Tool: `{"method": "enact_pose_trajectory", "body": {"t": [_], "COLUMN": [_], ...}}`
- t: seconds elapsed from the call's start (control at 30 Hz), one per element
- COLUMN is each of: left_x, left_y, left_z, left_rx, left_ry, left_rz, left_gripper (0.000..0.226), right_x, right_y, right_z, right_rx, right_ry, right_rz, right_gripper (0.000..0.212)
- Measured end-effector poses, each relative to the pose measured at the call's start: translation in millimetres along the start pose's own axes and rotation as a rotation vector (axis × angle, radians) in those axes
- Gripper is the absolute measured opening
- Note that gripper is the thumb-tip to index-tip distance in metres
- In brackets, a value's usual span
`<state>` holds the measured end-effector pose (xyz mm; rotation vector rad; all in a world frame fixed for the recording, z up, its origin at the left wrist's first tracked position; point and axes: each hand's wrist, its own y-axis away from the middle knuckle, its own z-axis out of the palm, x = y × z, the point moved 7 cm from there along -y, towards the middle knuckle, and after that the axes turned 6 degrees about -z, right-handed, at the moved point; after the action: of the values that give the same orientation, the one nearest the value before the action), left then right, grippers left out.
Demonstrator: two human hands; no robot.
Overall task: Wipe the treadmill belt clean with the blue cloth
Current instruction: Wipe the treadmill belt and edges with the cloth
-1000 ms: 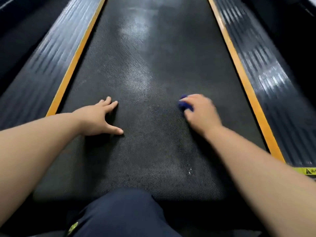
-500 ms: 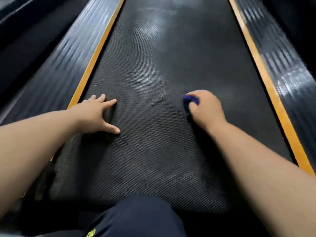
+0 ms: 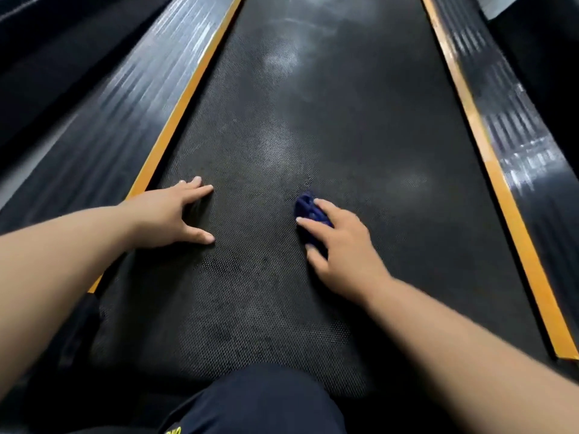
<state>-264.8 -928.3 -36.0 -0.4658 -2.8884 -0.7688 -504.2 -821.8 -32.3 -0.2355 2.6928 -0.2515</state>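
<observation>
Since the earlier frame, the right hand [image 3: 344, 255] has slid toward the left hand [image 3: 163, 217]; its spread fingers press the bunched cloth [image 3: 308, 208] onto the belt [image 3: 313, 120], mid-width. The left hand lies flat on the belt, fingers apart, beside the yellow strip [image 3: 175, 120].

**Black dotted belt with two hands and a cloth on it**

The treadmill belt [image 3: 329, 126] is a black, dotted surface with dull pale smears farther up. An orange strip [image 3: 175, 120] and a ribbed side rail [image 3: 125, 98] border each side. The left hand [image 3: 169, 214] lies flat near the belt's left edge, fingers spread. The right hand [image 3: 341, 249] presses a bunched blue cloth [image 3: 308, 209] onto the middle of the belt.
</observation>
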Motion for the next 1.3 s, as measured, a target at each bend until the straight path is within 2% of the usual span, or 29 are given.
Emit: {"method": "enact_pose_trajectory", "body": {"t": [0.07,0.17,0.23,0.33,0.43,0.47,0.57,0.6,0.67,0.77,0.87,0.93,1.03,1.1,1.17,1.23,1.3], "left_x": [1,2,1,-2,0,1,2,-1,-7,-18,-32,-45,-68,-73,-73,-74,-81], "left_y": [0,-1,-2,-1,3,3,6,9,13,16,19,23,33,36,35,37,42], "left_z": [0,0,1,3,1,0,-2,-1,3,4,-2,-6,-3,5,8,3,-2], "left_rx": [-0.006,-0.013,-0.009,-0.008,-0.013,-0.008,0.050,0.073,0.120,0.144,0.186,0.226,0.208,0.185,0.228,0.298,0.333], "left_ry": [-0.015,-0.075,-0.054,0.002,-0.019,-0.051,-0.165,-0.191,-0.228,-0.196,-0.184,-0.187,-0.115,-0.111,-0.113,-0.061,0.020], "left_rz": [0.000,-0.004,-0.004,0.008,0.010,0.009,0.018,0.014,-0.004,-0.088,-0.165,-0.214,-0.254,-0.230,-0.228,-0.221,-0.190], "left_gripper": [0.106,0.106,0.106,0.107,0.106,0.105,0.100,0.098,0.097,0.108,0.116,0.122,0.133,0.135,0.126,0.100,0.076], "right_x": [-2,26,28,-8,-10,5,50,46,12,-62,-74,-36,20,-8,-64,-100,-104], "right_y": [9,-17,-28,-21,-26,-41,-80,-84,-76,-35,-35,-62,-87,-79,-58,-36,-41], "right_z": [6,1,2,16,18,13,3,7,21,44,49,37,18,32,52,64,66], "right_rx": [0.039,0.019,0.033,-0.013,-0.035,0.006,0.084,0.089,0.069,-0.030,-0.130,-0.067,0.014,0.002,-0.035,-0.133,-0.208], "right_ry": [-0.006,0.030,0.060,0.040,0.047,0.097,0.129,0.121,0.112,-0.016,-0.019,0.099,0.139,0.147,0.079,-0.053,-0.049], "right_rz": [0.042,0.215,0.262,0.083,-0.053,-0.012,0.313,0.340,0.248,-0.026,-0.205,-0.101,0.217,0.153,-0.048,-0.202,-0.320], "right_gripper": [0.050,0.067,0.065,0.046,0.038,0.038,0.045,0.046,0.046,0.045,0.043,0.039,0.039,0.038,0.040,0.042,0.043]}}
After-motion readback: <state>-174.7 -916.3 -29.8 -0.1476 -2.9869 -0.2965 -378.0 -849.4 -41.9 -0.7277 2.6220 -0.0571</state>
